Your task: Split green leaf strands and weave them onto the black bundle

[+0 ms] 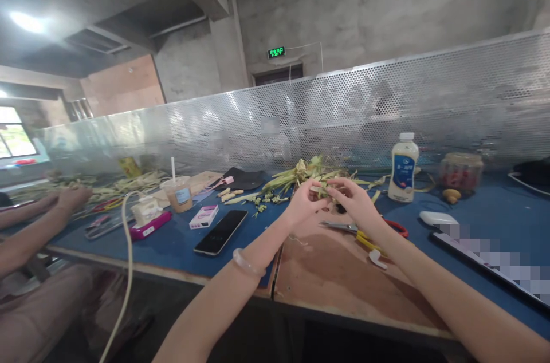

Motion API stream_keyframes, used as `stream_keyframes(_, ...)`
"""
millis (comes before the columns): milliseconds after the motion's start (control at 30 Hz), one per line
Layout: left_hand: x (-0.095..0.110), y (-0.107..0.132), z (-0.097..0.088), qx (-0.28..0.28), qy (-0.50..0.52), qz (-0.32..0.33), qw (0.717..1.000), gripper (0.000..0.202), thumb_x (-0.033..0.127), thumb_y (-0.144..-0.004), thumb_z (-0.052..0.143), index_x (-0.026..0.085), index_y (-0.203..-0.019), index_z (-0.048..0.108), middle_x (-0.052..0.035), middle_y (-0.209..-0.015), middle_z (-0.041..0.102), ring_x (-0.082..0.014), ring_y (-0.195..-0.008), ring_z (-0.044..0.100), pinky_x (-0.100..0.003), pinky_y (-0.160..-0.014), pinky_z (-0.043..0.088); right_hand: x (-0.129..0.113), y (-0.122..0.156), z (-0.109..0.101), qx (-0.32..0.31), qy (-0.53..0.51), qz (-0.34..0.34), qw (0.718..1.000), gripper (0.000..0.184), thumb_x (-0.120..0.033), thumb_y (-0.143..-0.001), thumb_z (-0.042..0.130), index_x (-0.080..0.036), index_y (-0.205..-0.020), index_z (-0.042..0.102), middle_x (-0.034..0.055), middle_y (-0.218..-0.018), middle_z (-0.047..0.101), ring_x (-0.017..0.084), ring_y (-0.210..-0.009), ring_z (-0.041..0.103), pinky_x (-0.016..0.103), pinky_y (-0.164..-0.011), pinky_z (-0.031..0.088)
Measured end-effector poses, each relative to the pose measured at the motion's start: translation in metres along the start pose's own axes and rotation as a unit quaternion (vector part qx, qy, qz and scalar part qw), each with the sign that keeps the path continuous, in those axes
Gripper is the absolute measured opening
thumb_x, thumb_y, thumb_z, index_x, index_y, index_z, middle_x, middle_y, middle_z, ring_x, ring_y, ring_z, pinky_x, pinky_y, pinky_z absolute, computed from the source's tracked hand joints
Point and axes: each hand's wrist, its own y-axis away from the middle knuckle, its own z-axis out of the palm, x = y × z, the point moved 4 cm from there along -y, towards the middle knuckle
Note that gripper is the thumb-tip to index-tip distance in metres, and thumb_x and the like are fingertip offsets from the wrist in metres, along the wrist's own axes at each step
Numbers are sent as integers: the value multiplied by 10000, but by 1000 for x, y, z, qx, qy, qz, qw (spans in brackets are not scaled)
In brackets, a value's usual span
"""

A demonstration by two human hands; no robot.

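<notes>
My left hand (304, 204) and my right hand (351, 198) meet above the bare wooden part of the table, fingers pinched. Between their fingertips is a small pale-green plant strip (320, 189), partly hidden by the fingers. Just behind them lies a heap of pale-green stalks and leaves (292, 178), with small cut bits (261, 202) scattered to its left. Scissors (341, 227) rest beneath my right wrist, near red and yellow handle loops. A white earbud (378, 259) lies close to my right forearm.
A black phone (221, 232), a small box (204, 217) and an iced drink cup (177, 194) stand left. To the right are a milky bottle (403, 168), a jar (460, 171) and a tablet-like device (494, 265). A co-worker's hands (73, 198) work at far left.
</notes>
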Motion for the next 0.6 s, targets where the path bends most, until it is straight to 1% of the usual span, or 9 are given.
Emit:
stream_keyframes(100, -1, 0, 0, -4, 10, -5, 1000, 288, 248, -688, 601, 177, -900, 419, 26, -668, 575, -112, -568, 587, -198, -522, 420, 3, 1, 3, -24, -39, 39, 998, 265, -435, -729, 565, -193, -835, 543, -1, -644, 585, 147, -567, 566, 263, -519, 457)
stream_keyframes(200, -4, -1, 1, -8, 24, -16, 1000, 330, 269, -674, 627, 174, -909, 416, 29, -662, 569, -115, -565, 585, -228, -558, 445, 6, 1, 4, -22, -50, 39, 998, 265, -451, -723, 564, -199, -787, 512, -38, -549, 539, 114, -433, 489, 241, -436, 410)
stream_keyframes(300, -8, -3, 3, -20, 78, -28, 996, 272, 351, -740, 557, 170, -882, 411, 36, -612, 539, -97, -491, 537, -235, -530, 440, 7, 1, 2, 14, -17, 15, 1000, 263, -455, -728, 563, -200, -755, 503, -58, -507, 483, 92, -390, 413, 220, -395, 346)
stream_keyframes(367, -11, -6, 4, -25, 131, -39, 990, 227, 393, -799, 456, 177, -833, 398, 28, -607, 524, -90, -462, 503, -235, -495, 430, 5, 2, 0, 42, 14, -4, 999, 265, -454, -729, 566, -195, -737, 511, -52, -516, 475, 95, -413, 418, 215, -400, 338)
stream_keyframes(433, -14, -8, 5, -19, 155, -49, 986, 227, 409, -821, 406, 185, -797, 382, 16, -625, 522, -93, -461, 492, -232, -466, 416, 3, 3, 0, 60, 41, -19, 997, 265, -452, -728, 568, -191, -726, 519, -38, -544, 489, 100, -442, 435, 215, -413, 347)
stream_keyframes(500, -16, -9, 3, -3, 134, -49, 990, 236, 417, -828, 401, 186, -784, 385, 9, -628, 521, -90, -453, 472, -224, -444, 392, 2, 5, 1, 73, 53, -25, 996, 261, -449, -730, 566, -193, -721, 514, -33, -554, 497, 102, -448, 439, 216, -416, 353)
stream_keyframes(600, -17, -11, 0, 34, 66, -29, 997, 265, 433, -844, 384, 182, -757, 397, 21, -592, 493, -67, -414, 401, -207, -425, 338, 2, 6, 4, 74, 45, -24, 996, 259, -458, -743, 546, -201, -754, 514, -43, -516, 472, 104, -407, 421, 221, -392, 347)
